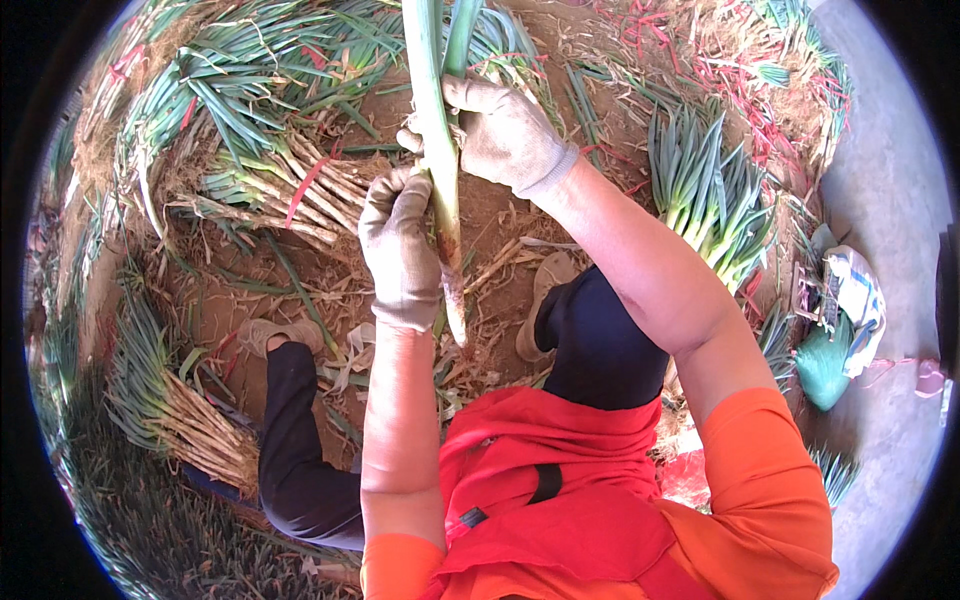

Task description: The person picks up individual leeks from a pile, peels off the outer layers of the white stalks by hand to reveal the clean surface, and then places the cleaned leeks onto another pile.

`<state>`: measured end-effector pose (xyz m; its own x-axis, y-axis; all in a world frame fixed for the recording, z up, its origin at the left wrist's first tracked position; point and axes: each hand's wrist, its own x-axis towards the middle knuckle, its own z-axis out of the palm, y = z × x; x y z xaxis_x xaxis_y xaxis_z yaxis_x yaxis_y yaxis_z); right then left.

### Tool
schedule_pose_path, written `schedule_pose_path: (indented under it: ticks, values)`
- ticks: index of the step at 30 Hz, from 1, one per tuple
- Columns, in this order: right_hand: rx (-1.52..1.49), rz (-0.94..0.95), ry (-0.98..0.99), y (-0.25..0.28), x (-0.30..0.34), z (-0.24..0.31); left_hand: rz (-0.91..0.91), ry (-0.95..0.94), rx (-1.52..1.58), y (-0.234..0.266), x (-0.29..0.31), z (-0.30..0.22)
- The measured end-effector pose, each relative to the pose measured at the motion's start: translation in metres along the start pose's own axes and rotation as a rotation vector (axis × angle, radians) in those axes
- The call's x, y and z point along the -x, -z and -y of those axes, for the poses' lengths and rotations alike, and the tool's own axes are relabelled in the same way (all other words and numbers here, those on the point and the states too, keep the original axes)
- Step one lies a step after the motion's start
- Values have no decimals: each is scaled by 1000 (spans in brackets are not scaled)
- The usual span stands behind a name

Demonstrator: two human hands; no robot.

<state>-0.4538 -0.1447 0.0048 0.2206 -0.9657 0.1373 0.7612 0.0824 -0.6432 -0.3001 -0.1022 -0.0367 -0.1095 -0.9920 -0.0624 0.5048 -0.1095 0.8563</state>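
A long green onion (447, 205) is held upright in front of me, its green leaves reaching past the top edge and its brownish root end pointing down. My right hand (505, 138), in a pale work glove, closes around the stalk from the right, thumb and fingers on either side of it. From the left, my left hand (402, 250), gloved alike, has its fingers pinched together against the stalk's side, a little lower. Whether it grips only an outer layer or the stalk itself, I cannot tell.
Bundles of green onions with red ties (308, 190) lie at left, a leafy bundle (700, 185) at right and another (190, 420) by my left knee. Dry peelings cover the soil between my feet. A green bag (825, 360) and striped cloth (855, 300) sit on grey concrete (900, 200).
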Motion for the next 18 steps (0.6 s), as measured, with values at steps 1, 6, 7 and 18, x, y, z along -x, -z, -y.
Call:
schedule_pose_path:
  ticks: [1, 6, 7, 18]
  values:
    - [16, -28, 18, 1, -1, 0, -24, -25, 51, -7, 5, -3]
    - [164, -149, 106, 3, -2, 5, 66, -113, -60, -7, 17, -3]
    - [199, -203, 116, 2, -3, 4, 116, -177, -124, -2, 19, -1]
    - [228, -351, 196, 41, -12, 7, 185, -461, -589, 38, 47, 35]
